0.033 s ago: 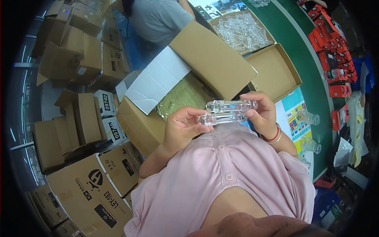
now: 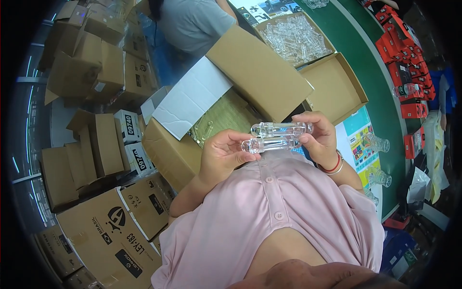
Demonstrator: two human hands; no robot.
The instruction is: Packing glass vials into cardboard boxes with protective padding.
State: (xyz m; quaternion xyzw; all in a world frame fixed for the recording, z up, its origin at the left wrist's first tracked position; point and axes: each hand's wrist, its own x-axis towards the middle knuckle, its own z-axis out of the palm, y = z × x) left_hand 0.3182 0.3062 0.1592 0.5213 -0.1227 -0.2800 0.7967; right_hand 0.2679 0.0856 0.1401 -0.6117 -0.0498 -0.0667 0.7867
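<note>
Two clear, see-through tube-shaped pieces with thicker ends lie side by side in front of my chest, close together and roughly level. The left end of the nearer clear tube (image 2: pixel 275 144) is pinched between the thumb and fingers of my left hand (image 2: pixel 220 153). My right hand (image 2: pixel 319 136) grips the right end of the farther clear tube (image 2: pixel 279 128), its thumb by the right end of the nearer one. Beyond my hands, an open brown carton (image 2: pixel 168 149) has its flaps raised, with some clear pieces (image 2: pixel 206 131) inside.
A shallow box (image 2: pixel 331 49) of many clear pieces sits on the green table (image 2: pixel 358 48), beside a shallow cardboard tray (image 2: pixel 337 79). Several clear flared pieces (image 2: pixel 378 143) stand at right, and red boxes (image 2: pixel 404 72) lie beyond. Cartons (image 2: pixel 110 231) crowd the left. A person in grey (image 2: pixel 192 24) is ahead.
</note>
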